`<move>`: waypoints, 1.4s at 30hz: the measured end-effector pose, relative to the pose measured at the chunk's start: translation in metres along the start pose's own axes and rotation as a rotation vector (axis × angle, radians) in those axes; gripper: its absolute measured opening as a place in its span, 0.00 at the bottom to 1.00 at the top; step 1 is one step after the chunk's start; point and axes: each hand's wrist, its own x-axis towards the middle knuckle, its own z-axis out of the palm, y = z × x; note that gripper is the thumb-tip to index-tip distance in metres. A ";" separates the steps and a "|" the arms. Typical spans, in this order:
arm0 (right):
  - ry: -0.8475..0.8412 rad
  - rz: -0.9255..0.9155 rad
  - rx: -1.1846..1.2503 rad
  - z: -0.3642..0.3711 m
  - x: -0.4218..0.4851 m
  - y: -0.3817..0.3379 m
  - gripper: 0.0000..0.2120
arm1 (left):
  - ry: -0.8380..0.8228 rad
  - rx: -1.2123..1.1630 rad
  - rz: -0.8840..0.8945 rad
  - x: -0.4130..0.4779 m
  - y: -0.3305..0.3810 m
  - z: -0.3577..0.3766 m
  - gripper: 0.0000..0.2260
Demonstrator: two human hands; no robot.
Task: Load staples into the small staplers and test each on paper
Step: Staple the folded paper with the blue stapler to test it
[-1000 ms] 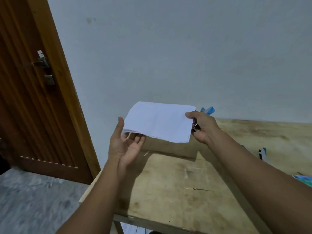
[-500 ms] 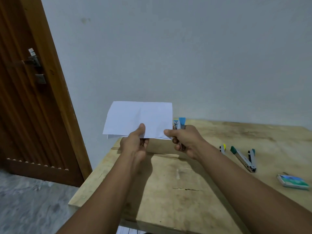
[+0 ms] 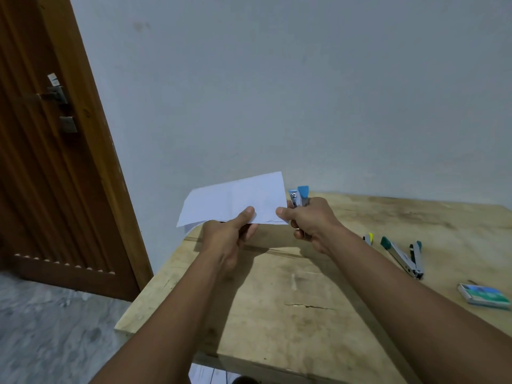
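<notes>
Testing stage: pinching folded paper (image 3: 235, 200) above the desk (image 3: 291, 300) in left hand (image 3: 230, 234), right hand (image 3: 307, 220) wrapped tight round blue stapler (image 3: 299, 195) beside its right edge. Next, probably: feeding that edge into the stapler's mouth, then squeezing.

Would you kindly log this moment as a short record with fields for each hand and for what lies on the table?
left hand: pinches the folded paper at its lower edge
right hand: grips the blue stapler, thumb on the paper's right corner
table: wooden
on table, right: open green stapler, yellow-tipped stapler, staple box
stapling: not visible
</notes>
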 end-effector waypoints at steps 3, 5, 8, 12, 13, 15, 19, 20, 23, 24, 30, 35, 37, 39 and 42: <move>0.001 0.009 0.014 0.001 0.001 0.001 0.08 | -0.005 -0.033 0.021 0.000 0.000 -0.001 0.14; 0.006 0.015 0.022 0.001 0.003 0.000 0.09 | -0.014 -0.022 0.039 0.000 -0.001 -0.001 0.16; -0.005 0.021 0.042 0.000 0.005 -0.002 0.09 | 0.000 0.031 0.047 0.001 0.001 -0.001 0.13; -0.022 0.034 0.092 0.001 0.006 -0.002 0.10 | 0.036 0.088 0.082 0.002 0.005 0.000 0.12; -0.023 0.033 0.099 0.001 0.006 -0.003 0.10 | 0.041 0.095 0.092 0.002 0.006 0.000 0.12; -0.031 0.040 0.117 0.001 0.005 -0.003 0.09 | 0.053 0.113 0.118 0.002 0.006 0.001 0.12; -0.189 0.122 0.205 -0.001 -0.001 -0.001 0.05 | 0.098 0.154 0.160 0.004 0.010 -0.001 0.11; -0.244 0.150 0.220 -0.002 -0.002 0.001 0.05 | 0.108 0.157 0.173 0.005 0.012 -0.001 0.10; -0.392 0.236 0.261 -0.005 -0.004 0.008 0.11 | 0.115 0.120 0.195 0.005 0.018 -0.002 0.11; -0.430 0.256 0.270 -0.006 -0.004 0.010 0.14 | 0.111 0.101 0.199 0.005 0.019 -0.001 0.11; -0.563 0.301 0.297 -0.003 -0.009 0.010 0.22 | 0.119 0.122 0.248 0.006 0.020 0.000 0.12; -0.574 0.290 0.322 0.002 -0.009 0.007 0.19 | 0.117 0.146 0.275 0.005 0.017 0.000 0.14; -0.566 0.287 0.328 0.003 -0.008 0.006 0.18 | 0.115 0.151 0.279 0.003 0.017 0.001 0.14; -0.556 0.292 0.333 0.004 -0.007 0.007 0.18 | 0.119 0.146 0.280 0.002 0.018 0.001 0.13; -0.537 0.287 0.337 0.006 -0.005 0.009 0.19 | 0.109 0.160 0.305 0.001 0.018 0.001 0.13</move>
